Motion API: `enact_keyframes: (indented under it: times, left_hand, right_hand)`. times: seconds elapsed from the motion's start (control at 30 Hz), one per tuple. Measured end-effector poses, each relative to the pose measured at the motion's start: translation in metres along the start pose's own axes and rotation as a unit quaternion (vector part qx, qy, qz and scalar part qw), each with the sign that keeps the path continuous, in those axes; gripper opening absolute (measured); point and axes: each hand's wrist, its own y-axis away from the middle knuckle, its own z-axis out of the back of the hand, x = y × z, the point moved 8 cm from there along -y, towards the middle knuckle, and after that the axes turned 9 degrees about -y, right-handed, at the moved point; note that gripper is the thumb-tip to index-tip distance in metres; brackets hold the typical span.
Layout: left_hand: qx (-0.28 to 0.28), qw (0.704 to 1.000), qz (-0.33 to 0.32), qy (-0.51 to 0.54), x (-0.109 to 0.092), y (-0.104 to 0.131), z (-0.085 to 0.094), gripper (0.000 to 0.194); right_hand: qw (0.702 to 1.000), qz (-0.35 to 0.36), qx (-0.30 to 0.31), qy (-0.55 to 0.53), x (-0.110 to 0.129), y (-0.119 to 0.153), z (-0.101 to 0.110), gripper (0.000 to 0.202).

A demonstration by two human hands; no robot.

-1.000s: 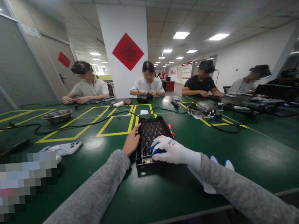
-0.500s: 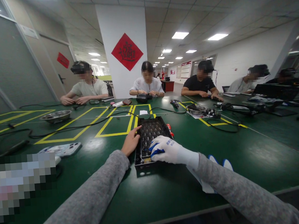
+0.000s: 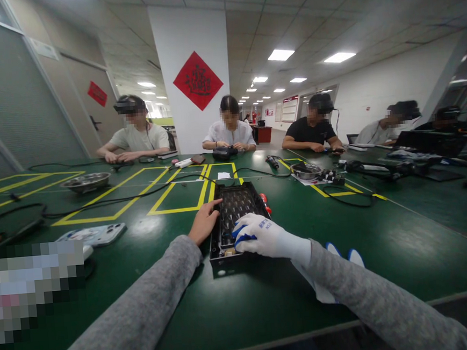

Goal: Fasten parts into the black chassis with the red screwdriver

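A black rectangular case (image 3: pixel 261 216) lies lengthwise in front of me, its open top showing a dark tray of small metallic pieces in rows (image 3: pixel 235 202). My left hand (image 3: pixel 204 222), bare, holds the case's left rim with a finger stretched along it; its other fingers are partly hidden. In a white glove with blue fingertips, my right hand (image 3: pixel 258 233) reaches over the near part of the case. Its fingers are curled together, and whatever they pinch is hidden. Close to them, a small yellowish part (image 3: pixel 228 252) sits at the near end. Red round pieces (image 3: pixel 264 198) stick out at the right side.
Another white-and-blue glove (image 3: pixel 325 292) lies under my right forearm. To the left are a phone (image 3: pixel 96 235), a metal bowl (image 3: pixel 86 182) and a black cable (image 3: pixel 138 195). A second bowl (image 3: pixel 306 170) stands back right. Several people sit across the table.
Both my hands stay nearly in place, the right fingers shifting only slightly at the case's near end. At the far left, another person's hand has come into view beside a raised black loop.
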Motion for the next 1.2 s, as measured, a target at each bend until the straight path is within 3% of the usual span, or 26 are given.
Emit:
enact_keyframes:
  times: [1.2]
  left_hand:
    - [0.011,1.0,-0.021,-0.021,0.0006,-0.003,-0.002,0.036]
  right_hand:
    - [1.0,-0.008,-0.021,0.021,0.0035,0.0003,0.0023,0.018]
